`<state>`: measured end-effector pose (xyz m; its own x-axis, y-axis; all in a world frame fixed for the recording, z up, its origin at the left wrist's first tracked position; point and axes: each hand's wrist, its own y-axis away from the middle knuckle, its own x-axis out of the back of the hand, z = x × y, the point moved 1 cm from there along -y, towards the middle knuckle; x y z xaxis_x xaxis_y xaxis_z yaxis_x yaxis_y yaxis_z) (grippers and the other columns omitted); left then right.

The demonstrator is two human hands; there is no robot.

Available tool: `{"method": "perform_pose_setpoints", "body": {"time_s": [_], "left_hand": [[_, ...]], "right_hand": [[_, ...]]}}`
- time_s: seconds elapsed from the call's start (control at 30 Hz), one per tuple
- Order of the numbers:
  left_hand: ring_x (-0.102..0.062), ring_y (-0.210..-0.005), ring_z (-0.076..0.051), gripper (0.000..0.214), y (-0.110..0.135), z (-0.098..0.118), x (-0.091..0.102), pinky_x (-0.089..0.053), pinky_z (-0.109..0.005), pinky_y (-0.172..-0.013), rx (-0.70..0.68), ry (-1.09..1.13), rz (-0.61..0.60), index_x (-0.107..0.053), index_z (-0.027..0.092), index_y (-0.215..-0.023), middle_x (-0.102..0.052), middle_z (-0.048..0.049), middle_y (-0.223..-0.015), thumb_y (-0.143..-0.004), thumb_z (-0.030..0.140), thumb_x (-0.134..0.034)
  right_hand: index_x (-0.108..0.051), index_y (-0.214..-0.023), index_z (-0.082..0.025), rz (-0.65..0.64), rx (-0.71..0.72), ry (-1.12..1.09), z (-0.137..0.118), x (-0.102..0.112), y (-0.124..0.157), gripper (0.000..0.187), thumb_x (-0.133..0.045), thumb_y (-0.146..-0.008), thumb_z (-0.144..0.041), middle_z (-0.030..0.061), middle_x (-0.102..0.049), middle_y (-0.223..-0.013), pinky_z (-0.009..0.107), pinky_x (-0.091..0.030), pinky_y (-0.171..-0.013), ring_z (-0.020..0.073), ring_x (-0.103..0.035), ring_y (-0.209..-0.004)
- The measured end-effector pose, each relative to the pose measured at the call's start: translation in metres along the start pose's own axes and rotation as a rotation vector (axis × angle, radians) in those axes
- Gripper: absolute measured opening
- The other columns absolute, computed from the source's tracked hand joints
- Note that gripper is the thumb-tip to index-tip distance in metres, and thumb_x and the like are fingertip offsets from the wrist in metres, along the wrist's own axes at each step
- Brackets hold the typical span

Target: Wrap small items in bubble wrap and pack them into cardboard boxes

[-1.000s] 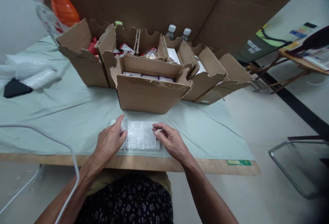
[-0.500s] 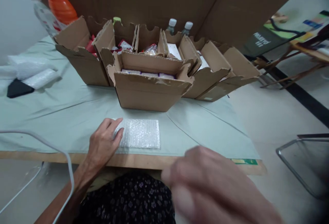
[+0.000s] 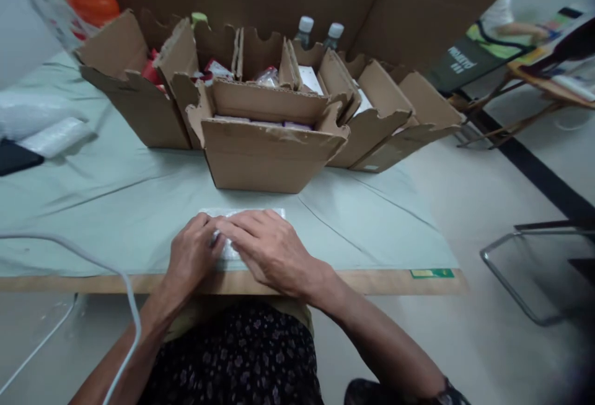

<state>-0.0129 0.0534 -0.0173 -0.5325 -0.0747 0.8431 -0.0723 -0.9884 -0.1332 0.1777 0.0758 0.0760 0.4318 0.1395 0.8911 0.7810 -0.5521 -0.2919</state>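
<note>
A clear bubble-wrap bag (image 3: 230,251) lies flat on the cloth near the table's front edge, mostly covered by both hands. At its left end, my left hand (image 3: 192,253) is closed, with bent fingers and thumb at the bag's edge. My right hand (image 3: 274,249) reaches across the bag from the right, fingers held together and their tips meeting the left fingertips. Its thumb is hidden beneath it. Just beyond the hands stands an open cardboard box (image 3: 263,157) holding small packs with purple edges.
Behind it is a row of open cardboard bins (image 3: 383,113) with red packets and white boxes. Bubble wrap (image 3: 58,136) and a black object (image 3: 18,157) lie at left. A white cable (image 3: 88,256) loops across the front left. A metal-framed chair (image 3: 506,281) stands at right.
My right hand has come from the near right onto the bag, its fingertips joining my left hand. My left hand stays at the bag's left end. The view has shifted slightly.
</note>
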Motion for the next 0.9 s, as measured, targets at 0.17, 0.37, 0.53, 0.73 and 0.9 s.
{"method": "perform_pose_setpoints", "body": {"time_s": [0.17,0.37,0.53,0.73,0.9], "left_hand": [[-0.064,-0.089,-0.022,0.022,-0.004,0.002,-0.003,-0.052,-0.033,-0.078,-0.057,-0.191,0.053,-0.071,0.022,-0.108,-0.065,-0.006,-0.091,-0.097,0.023,-0.052],[-0.066,-0.082,-0.019,0.024,-0.003,0.001,-0.001,-0.051,-0.03,-0.071,-0.087,-0.179,0.128,-0.072,0.021,-0.109,-0.068,-0.0053,-0.093,-0.096,0.023,-0.052],[-0.064,-0.075,-0.017,0.03,0.006,-0.011,0.018,-0.051,-0.03,-0.071,0.099,-0.142,0.267,-0.071,0.019,-0.112,-0.067,-0.0065,-0.101,-0.095,0.038,-0.055],[-0.066,-0.088,-0.026,0.03,0.007,-0.015,0.023,-0.048,-0.033,-0.069,0.33,-0.293,0.045,-0.069,0.02,-0.098,-0.066,-0.0085,-0.1,-0.088,0.047,-0.061],[-0.062,-0.078,-0.021,0.018,0.003,-0.01,0.02,-0.047,-0.034,-0.073,0.293,0.0,0.107,-0.058,0.022,-0.075,-0.065,-0.005,-0.088,-0.083,0.039,-0.057]], "right_hand": [[-0.065,-0.132,-0.02,-0.039,-0.164,0.065,0.054,-0.053,0.06,0.034,-0.048,-0.102,-0.016,0.0109,-0.068,-0.139,0.051,-0.044,-0.106,0.0269,-0.059,-0.133],[-0.074,-0.112,-0.021,0.183,-0.429,0.1,0.071,-0.02,0.093,0.028,-0.047,-0.103,-0.026,0.0084,-0.078,-0.112,0.045,-0.048,-0.095,0.0267,-0.069,-0.112],[-0.074,-0.096,-0.02,0.113,-0.595,0.26,0.081,-0.023,0.069,0.032,-0.054,-0.099,-0.046,0.01,-0.075,-0.1,0.041,-0.046,-0.082,0.0277,-0.064,-0.09],[-0.063,-0.08,-0.02,0.16,-0.676,0.076,0.077,-0.045,0.053,0.02,-0.065,-0.089,-0.038,0.0085,-0.069,-0.089,0.038,-0.046,-0.079,0.0253,-0.062,-0.085],[-0.055,-0.08,-0.022,0.353,-0.815,-0.384,0.066,-0.049,0.059,0.019,-0.064,-0.087,-0.038,-0.0024,-0.058,-0.068,0.028,-0.044,-0.063,0.0151,-0.054,-0.062]]}}
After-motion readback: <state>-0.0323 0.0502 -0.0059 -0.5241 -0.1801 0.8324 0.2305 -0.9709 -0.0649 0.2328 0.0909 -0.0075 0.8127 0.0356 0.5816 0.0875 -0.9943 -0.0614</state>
